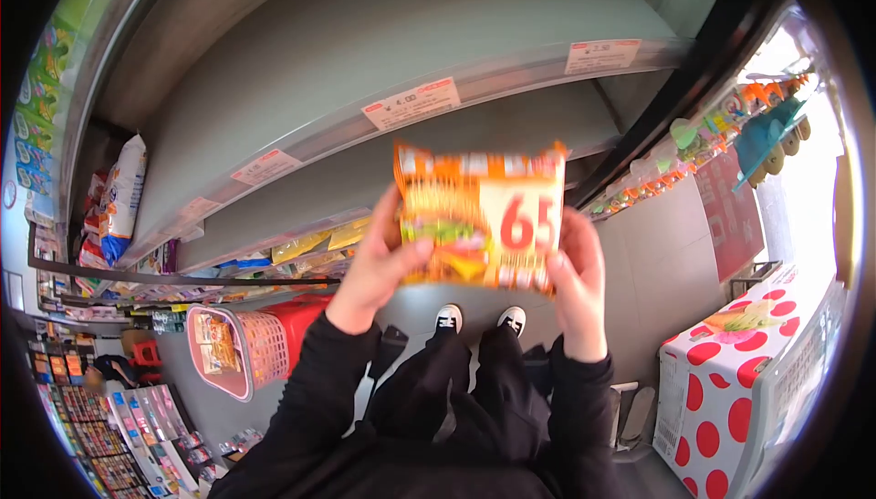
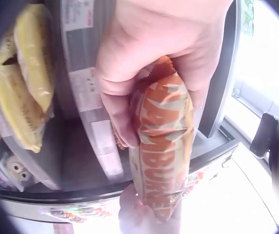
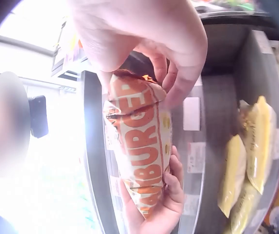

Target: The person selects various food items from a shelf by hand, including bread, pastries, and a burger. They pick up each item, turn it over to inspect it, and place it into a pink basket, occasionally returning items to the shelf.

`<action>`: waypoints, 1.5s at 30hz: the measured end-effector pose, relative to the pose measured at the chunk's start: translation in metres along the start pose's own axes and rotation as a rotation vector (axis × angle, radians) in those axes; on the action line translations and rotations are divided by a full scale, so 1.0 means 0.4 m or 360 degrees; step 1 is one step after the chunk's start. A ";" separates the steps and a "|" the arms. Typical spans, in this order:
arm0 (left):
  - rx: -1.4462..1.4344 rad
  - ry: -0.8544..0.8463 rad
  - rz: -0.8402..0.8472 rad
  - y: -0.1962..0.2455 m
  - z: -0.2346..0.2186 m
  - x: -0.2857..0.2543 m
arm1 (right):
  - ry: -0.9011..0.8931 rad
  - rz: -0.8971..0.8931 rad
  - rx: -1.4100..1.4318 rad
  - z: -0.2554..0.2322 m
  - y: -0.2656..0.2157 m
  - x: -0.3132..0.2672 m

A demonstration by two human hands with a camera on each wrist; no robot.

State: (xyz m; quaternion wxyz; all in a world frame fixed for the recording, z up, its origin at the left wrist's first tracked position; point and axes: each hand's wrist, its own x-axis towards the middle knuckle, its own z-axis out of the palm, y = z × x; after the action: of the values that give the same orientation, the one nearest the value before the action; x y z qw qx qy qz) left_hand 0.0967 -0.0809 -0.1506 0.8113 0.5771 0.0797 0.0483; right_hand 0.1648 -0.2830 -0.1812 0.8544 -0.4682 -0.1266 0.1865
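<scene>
An orange and white packet with a burger picture and a large "65" (image 1: 484, 218) is held up in front of the shelf. The left hand (image 1: 371, 266) grips its left end, thumb on the front face; the right hand (image 1: 578, 285) grips the right end the same way. In the left wrist view the packet's lettered edge (image 2: 163, 141) shows between the left hand (image 2: 166, 44) above and the right hand (image 2: 149, 217) below. The right wrist view shows the packet (image 3: 139, 141) under the right hand (image 3: 149, 34), with the left hand (image 3: 161, 214) at its far end.
Grey shelves with price labels (image 1: 412, 104) stand ahead; yellow packets (image 2: 22, 92) lie on a lower one. A blue and white bag (image 1: 123, 198) is at the shelf's left. A pink basket (image 1: 265, 348) stands lower left, a red-dotted freezer (image 1: 703, 394) lower right.
</scene>
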 end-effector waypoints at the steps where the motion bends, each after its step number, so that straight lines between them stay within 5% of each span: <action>1: 0.0005 -0.0022 -0.0007 0.023 0.013 0.041 | 0.0056 -0.0035 -0.0098 0.003 -0.026 0.034; 6: -0.0172 0.0053 -0.0221 0.051 0.011 0.245 | 0.0280 -0.0250 -0.0636 -0.010 -0.081 0.208; 9: 0.0113 -0.0107 -0.0273 -0.008 -0.065 0.377 | 0.0399 -0.0274 -0.0665 -0.044 -0.067 0.295; 12: 0.0450 -0.0319 -0.0337 0.016 -0.058 0.413 | 0.0552 -0.0677 -0.1305 -0.042 -0.029 0.329; 14: 0.0480 -0.0362 -0.0355 0.009 -0.051 0.430 | 0.0583 -0.0676 -0.1633 -0.031 -0.023 0.322; 22: 0.0376 -0.0257 -0.0296 0.009 0.008 0.419 | 0.0717 -0.0930 -0.2075 -0.063 0.013 0.380; 24: 0.0307 -0.0223 -0.0214 0.009 0.004 0.400 | 0.0738 -0.0945 -0.2080 -0.064 0.014 0.381; 28: 0.1114 0.0267 0.0606 0.006 -0.011 0.243 | 0.0723 -0.1116 -0.2041 -0.007 -0.007 0.288; 31: 0.0970 0.0134 0.0721 -0.009 -0.032 0.033 | 0.0487 -0.1351 -0.1827 0.035 0.019 0.138; 32: 0.1059 -0.0033 0.0631 -0.027 -0.067 -0.029 | 0.0369 -0.1273 -0.1793 0.031 0.057 0.094; 34: 0.1050 -0.0105 0.0019 -0.089 -0.125 -0.105 | 0.0173 -0.0903 -0.1675 0.023 0.143 0.045; 36: 0.0954 0.0069 -0.0081 -0.158 -0.164 -0.116 | 0.0173 -0.0416 -0.1441 0.025 0.236 0.038; 38: 0.0871 0.0242 -0.0164 -0.197 -0.199 -0.117 | 0.0180 -0.0290 -0.1341 0.023 0.315 0.072; 40: -0.0059 0.0847 -0.0410 -0.212 -0.232 -0.106 | 0.0184 -0.0186 -0.1238 0.038 0.342 0.129; 42: -0.0296 0.0933 -0.0374 -0.214 -0.251 -0.107 | 0.0156 0.0014 -0.1295 0.067 0.353 0.178; 45: -0.0503 0.0958 -0.0298 -0.207 -0.262 -0.112 | 0.0113 -0.0115 -0.1418 0.093 0.369 0.208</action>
State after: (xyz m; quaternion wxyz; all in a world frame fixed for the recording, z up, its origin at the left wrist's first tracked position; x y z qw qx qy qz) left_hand 0.0320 -0.0187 -0.2592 0.8316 0.3945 0.3595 0.1533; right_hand 0.1954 -0.1458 -0.2831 0.5792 -0.7919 -0.1815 0.0675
